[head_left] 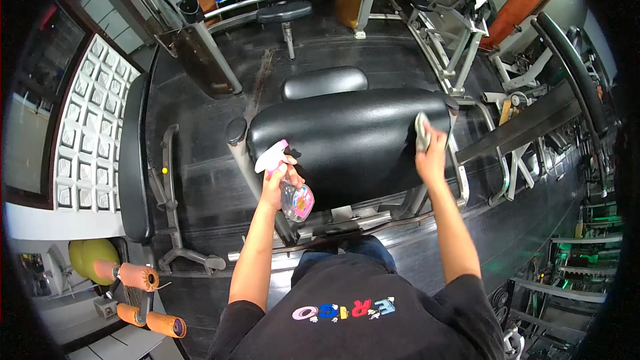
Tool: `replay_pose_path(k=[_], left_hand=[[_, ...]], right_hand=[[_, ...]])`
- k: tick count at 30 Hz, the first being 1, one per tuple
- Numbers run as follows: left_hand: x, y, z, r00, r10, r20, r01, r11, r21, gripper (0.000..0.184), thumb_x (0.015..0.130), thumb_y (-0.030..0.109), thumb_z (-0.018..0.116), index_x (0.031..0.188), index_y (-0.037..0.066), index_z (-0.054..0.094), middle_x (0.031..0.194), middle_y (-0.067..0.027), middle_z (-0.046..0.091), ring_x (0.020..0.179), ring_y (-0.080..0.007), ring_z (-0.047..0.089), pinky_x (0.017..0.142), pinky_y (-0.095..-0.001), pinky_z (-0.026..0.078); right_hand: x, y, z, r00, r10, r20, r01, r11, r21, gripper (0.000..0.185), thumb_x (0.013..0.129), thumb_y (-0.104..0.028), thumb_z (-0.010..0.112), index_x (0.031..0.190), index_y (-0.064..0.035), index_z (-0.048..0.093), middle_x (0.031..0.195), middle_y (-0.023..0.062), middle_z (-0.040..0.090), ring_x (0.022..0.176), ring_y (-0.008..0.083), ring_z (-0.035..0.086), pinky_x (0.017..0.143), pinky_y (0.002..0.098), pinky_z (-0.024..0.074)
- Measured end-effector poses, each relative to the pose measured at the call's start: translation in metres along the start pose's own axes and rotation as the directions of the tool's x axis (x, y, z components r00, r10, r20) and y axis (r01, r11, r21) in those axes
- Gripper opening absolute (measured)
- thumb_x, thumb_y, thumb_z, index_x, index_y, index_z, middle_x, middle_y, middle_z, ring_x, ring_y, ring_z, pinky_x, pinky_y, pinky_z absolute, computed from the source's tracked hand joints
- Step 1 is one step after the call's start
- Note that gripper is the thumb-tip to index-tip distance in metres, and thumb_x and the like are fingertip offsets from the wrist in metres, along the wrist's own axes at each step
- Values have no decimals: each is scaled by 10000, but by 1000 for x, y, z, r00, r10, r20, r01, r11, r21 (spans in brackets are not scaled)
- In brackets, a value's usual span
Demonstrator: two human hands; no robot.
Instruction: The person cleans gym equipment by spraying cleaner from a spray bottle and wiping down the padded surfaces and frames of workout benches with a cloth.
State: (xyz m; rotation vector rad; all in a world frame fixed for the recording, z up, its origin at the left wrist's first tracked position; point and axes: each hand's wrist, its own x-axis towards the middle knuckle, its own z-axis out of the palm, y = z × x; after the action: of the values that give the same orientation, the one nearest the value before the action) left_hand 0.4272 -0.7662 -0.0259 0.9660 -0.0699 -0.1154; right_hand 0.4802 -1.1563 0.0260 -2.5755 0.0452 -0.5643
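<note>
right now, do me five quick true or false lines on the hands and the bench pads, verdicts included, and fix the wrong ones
1. The left hand holds a clear spray bottle. True.
2. The right hand is empty. False: it holds what looks like a folded cloth.
3. The large pad in front of the person is bright red. False: it is black.
4. A smaller pad, also black, shows beyond the large one. True.
5. The bottle's spray head is all black. False: it is white with pink parts.
</note>
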Motion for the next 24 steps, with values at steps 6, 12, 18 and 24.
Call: replay_pose_path(k=[6, 12, 18, 24], left_hand=[[-1, 0, 3, 999, 4, -36, -2, 999, 44, 323, 961, 362, 552, 1078, 62, 569, 631, -36, 544, 597, -183, 604, 686, -372, 544], [6, 24, 51, 952, -284, -112, 304, 918, 255, 285, 925, 302, 629, 1066, 57, 589, 671, -27, 577, 597, -148, 607, 579, -288, 495], [52, 13, 155, 951, -298, -85, 305, 858, 413, 381, 911, 360, 659, 1111, 49, 568, 995, -84, 692, 589, -131, 616, 557, -297, 506], [92, -12, 202, 936, -329, -125, 347, 804, 483, 308, 902, 343, 671, 1011, 62, 607, 863, -59, 672, 597, -145, 613, 565, -302, 491]], right_hand=[[-160, 27, 18, 779, 441, 446, -619, 654, 435, 427, 993, -277, 540, 1330, -17, 508, 1308, 137, 577, 1227, 206, 518, 1035, 326, 388], [-189, 17, -19, 701, 372, 608, -687, 580, 437, 390, 983, -234, 539, 1325, -46, 541, 1271, 92, 620, 1182, 181, 552, 1023, 312, 396], [-169, 31, -36, 710, 373, 597, -657, 657, 371, 364, 981, -214, 520, 1302, -48, 566, 1229, 106, 650, 1142, 173, 585, 995, 297, 420], [-150, 55, -33, 750, 219, 624, -572, 687, 447, 363, 982, -235, 510, 1298, -64, 565, 1209, 130, 653, 1142, 243, 601, 984, 326, 435]])
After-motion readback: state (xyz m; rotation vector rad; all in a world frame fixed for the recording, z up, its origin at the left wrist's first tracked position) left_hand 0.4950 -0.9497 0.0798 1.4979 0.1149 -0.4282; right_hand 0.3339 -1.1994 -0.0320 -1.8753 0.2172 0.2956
